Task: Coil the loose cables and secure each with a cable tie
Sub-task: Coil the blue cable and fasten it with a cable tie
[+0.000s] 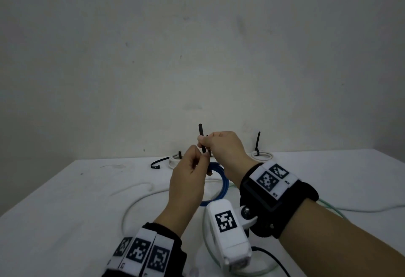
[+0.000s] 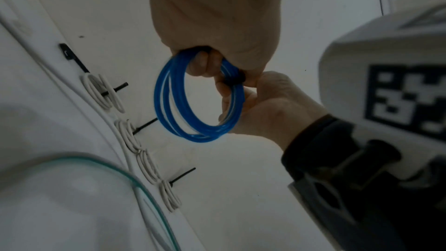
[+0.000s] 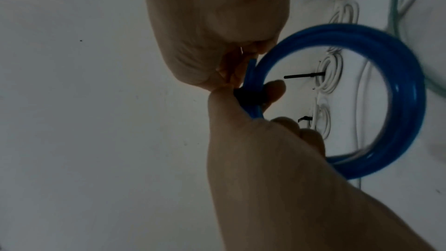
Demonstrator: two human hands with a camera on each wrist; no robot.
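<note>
A blue cable coil (image 1: pixel 224 180) hangs above the white table (image 1: pixel 65 211), held between both hands. My left hand (image 1: pixel 197 162) grips the coil (image 2: pixel 166 102) with curled fingers, right where a black cable tie (image 2: pixel 235 80) wraps it. My right hand (image 1: pixel 205 143) pinches the tie's tail (image 1: pixel 201 133), which stands up above the fingers. In the right wrist view the tie's head (image 3: pixel 246 95) sits tight on the blue coil (image 3: pixel 410 102) between fingertips. The rest of the tie's band is hidden by the hands.
Several white coils, each with a black tie, lie along the back edge by the wall (image 1: pixel 262 155) (image 1: pixel 175 159) (image 2: pixel 106 94). A loose black tie (image 1: pixel 156 165) lies beside them. A loose white cable (image 1: pixel 135 206) and a green one (image 1: pixel 328 205) sprawl under my arms.
</note>
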